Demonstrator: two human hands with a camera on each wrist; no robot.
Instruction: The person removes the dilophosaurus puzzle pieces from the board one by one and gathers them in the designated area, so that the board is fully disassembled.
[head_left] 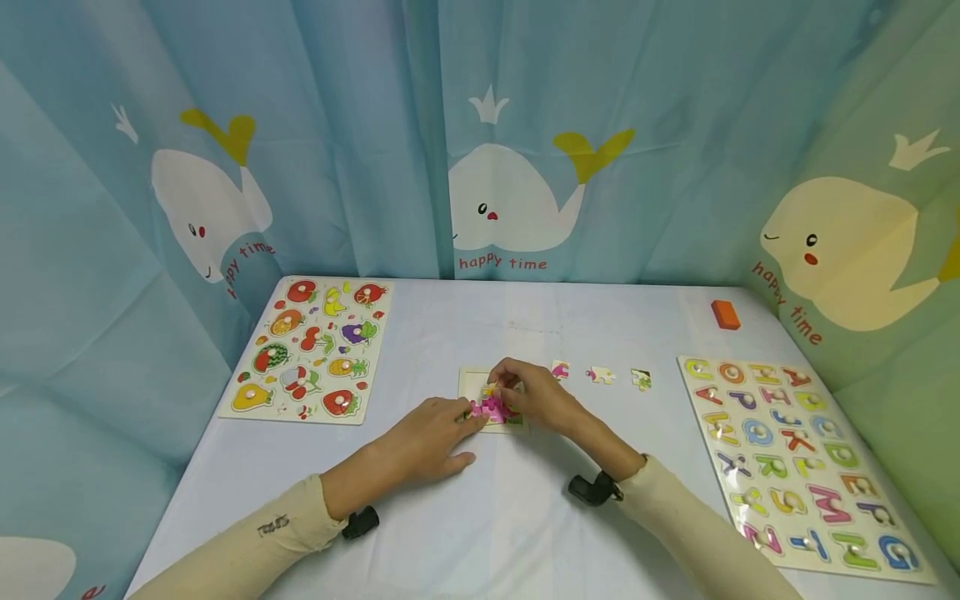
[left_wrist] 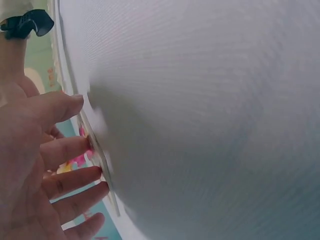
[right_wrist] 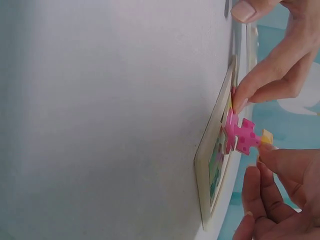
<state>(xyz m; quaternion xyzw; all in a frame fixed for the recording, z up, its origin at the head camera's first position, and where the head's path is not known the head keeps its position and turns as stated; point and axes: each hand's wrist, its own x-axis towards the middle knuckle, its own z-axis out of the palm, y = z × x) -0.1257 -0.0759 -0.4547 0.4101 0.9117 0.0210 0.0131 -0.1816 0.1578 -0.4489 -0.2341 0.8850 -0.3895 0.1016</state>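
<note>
- The right hand (head_left: 536,396) pinches a spotted pink-and-yellow jigsaw piece (right_wrist: 246,137) by its yellow end, with the thumb and fingertips.
- That piece is tipped up over the small jigsaw tray (head_left: 471,385). I can't tell if its low edge touches the pink pieces (head_left: 491,411) below.
- The left hand (head_left: 431,433) comes in from 8 o'clock of the tray. Its fingers are mostly straight and grip nothing. The pointer fingertip rests on the pieces, and the thumb is apart from the tray.
- To do this well, I think the right hand should line up the bumps and gaps while the piece is tipped, then lay it down flat.
- A soft push from the left fingertips should stop the other pieces from sliding. Pushing too hard could make them pop up.
- If it won't drop in, a little wiggle or turn seems better than a hard shove.
- Between 2 and 3 o'clock of the tray, 3 loose pieces sit in a row, well apart: a pink-and-white piece (head_left: 560,370), a mostly white piece (head_left: 601,375) and a green piece (head_left: 641,379).
- Farther out that way is an orange block (head_left: 725,314).
- The fruit peg board (head_left: 288,412) lies between 9 and 10 o'clock, and the letter peg board (head_left: 917,574) between 3 and 4.
- A whale curtain (head_left: 405,125) hangs at 12 o'clock.
</note>
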